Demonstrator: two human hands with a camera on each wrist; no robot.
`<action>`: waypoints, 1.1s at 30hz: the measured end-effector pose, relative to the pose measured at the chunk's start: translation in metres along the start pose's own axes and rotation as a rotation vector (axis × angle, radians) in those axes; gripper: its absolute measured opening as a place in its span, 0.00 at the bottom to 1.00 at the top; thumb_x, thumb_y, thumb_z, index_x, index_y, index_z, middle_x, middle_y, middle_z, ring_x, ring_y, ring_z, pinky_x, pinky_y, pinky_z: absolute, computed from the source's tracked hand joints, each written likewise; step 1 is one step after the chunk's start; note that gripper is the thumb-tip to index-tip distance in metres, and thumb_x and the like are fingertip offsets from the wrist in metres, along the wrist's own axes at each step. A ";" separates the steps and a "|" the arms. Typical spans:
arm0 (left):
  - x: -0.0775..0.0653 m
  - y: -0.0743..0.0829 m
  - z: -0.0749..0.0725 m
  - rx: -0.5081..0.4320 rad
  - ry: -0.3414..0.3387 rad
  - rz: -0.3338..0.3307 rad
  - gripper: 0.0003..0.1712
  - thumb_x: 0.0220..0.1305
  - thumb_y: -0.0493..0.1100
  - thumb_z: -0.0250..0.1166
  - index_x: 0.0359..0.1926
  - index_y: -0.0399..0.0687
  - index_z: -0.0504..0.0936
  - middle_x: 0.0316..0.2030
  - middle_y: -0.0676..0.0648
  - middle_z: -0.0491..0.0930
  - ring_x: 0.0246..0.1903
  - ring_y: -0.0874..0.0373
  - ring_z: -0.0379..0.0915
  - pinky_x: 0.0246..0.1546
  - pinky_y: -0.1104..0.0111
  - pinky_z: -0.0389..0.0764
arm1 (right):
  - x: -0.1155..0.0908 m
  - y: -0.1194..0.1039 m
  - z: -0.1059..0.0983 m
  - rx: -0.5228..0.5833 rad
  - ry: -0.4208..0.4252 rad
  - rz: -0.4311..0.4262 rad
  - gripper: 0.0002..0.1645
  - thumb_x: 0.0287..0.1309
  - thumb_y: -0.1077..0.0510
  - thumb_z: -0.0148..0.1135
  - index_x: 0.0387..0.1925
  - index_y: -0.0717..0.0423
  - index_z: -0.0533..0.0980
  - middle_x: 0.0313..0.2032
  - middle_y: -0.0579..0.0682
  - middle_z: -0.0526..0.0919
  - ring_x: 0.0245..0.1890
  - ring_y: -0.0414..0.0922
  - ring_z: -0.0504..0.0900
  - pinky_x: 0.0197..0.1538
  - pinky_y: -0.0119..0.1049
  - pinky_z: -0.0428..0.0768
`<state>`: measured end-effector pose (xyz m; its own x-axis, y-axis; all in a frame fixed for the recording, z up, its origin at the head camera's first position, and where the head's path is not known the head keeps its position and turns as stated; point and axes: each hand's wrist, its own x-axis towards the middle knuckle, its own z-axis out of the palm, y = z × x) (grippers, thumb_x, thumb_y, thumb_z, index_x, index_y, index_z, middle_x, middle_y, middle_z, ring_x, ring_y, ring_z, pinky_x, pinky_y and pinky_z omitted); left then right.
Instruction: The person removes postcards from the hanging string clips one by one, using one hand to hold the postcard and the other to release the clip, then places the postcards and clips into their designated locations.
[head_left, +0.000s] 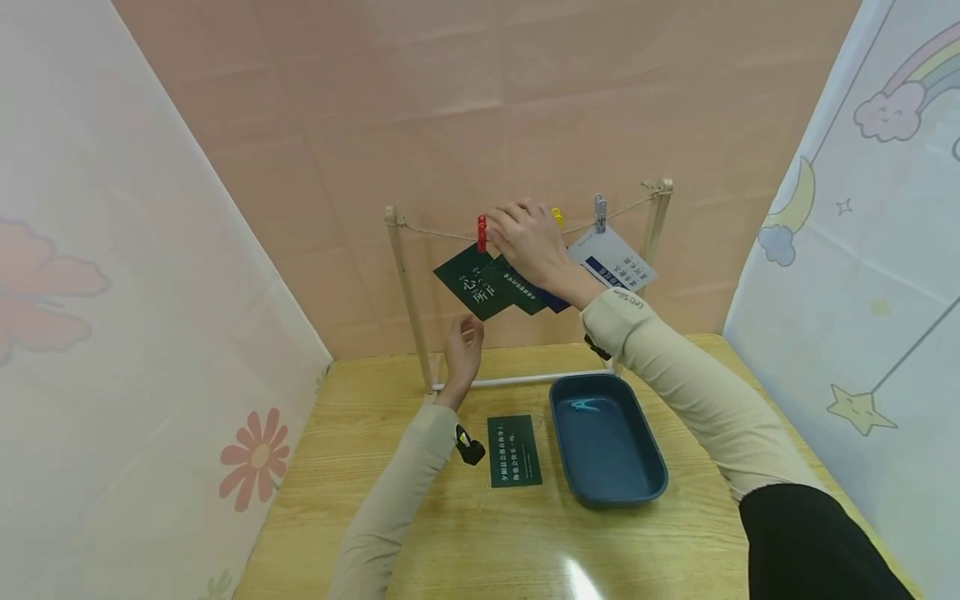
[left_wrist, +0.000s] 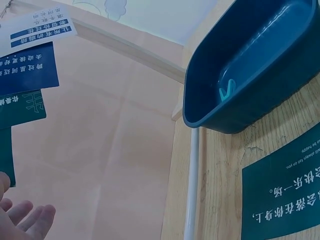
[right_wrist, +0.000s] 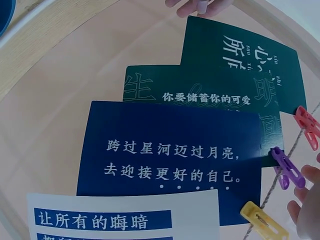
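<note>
My right hand (head_left: 531, 242) is up at the string, fingertips right beside a red clothespin (head_left: 482, 234). In the right wrist view its fingers show next to a purple clothespin (right_wrist: 287, 167). The red clothespin holds a dark green card (head_left: 467, 279) at its upper corner. Just below that card is my left hand (head_left: 463, 350), fingertips close to its lower corner and fingers loosely bent. Overlapping it hang another green card (right_wrist: 200, 85), a dark blue card (right_wrist: 170, 135) and a white card (head_left: 611, 258). A yellow clothespin (right_wrist: 262, 220) and a grey clothespin (head_left: 600, 214) are also on the string.
The string runs between two wooden posts (head_left: 408, 300), joined low down by a white rod (head_left: 517, 380). On the table a blue basin (head_left: 611, 467) contains a light blue clothespin (head_left: 584, 406). Left of it lies a green card (head_left: 514, 452). Printed cloth walls stand around.
</note>
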<state>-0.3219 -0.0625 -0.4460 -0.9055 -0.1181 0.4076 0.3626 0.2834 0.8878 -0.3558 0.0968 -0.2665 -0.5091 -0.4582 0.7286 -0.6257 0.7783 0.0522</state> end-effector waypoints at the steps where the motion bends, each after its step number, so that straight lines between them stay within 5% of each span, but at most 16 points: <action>1: 0.000 0.000 0.000 -0.003 0.000 0.001 0.21 0.74 0.40 0.57 0.60 0.28 0.70 0.52 0.32 0.76 0.50 0.37 0.78 0.54 0.50 0.80 | 0.000 0.001 0.000 0.001 -0.009 0.004 0.22 0.73 0.50 0.54 0.60 0.57 0.77 0.57 0.57 0.79 0.57 0.56 0.71 0.60 0.50 0.71; 14: 0.005 0.006 0.006 -0.101 0.018 0.013 0.19 0.76 0.39 0.55 0.60 0.30 0.69 0.50 0.32 0.74 0.47 0.38 0.79 0.47 0.58 0.85 | 0.008 -0.002 0.002 0.007 -0.036 -0.009 0.23 0.74 0.49 0.54 0.61 0.57 0.76 0.57 0.57 0.80 0.58 0.56 0.72 0.62 0.50 0.70; 26: 0.005 0.015 0.005 -0.230 0.010 -0.006 0.16 0.75 0.35 0.54 0.58 0.29 0.72 0.45 0.32 0.75 0.44 0.36 0.78 0.47 0.59 0.86 | 0.019 -0.011 -0.002 -0.077 -0.202 0.012 0.25 0.75 0.47 0.51 0.66 0.54 0.73 0.61 0.55 0.77 0.61 0.55 0.70 0.65 0.50 0.68; 33: 0.006 0.007 0.006 -0.272 0.042 0.061 0.13 0.75 0.34 0.54 0.52 0.26 0.74 0.42 0.29 0.76 0.40 0.37 0.80 0.45 0.53 0.86 | 0.023 -0.012 -0.005 -0.095 -0.260 0.021 0.25 0.75 0.48 0.51 0.65 0.55 0.73 0.61 0.54 0.76 0.62 0.54 0.69 0.65 0.50 0.68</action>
<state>-0.3261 -0.0552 -0.4386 -0.8724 -0.1502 0.4652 0.4669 0.0257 0.8839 -0.3570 0.0790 -0.2472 -0.6634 -0.5270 0.5312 -0.5615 0.8199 0.1122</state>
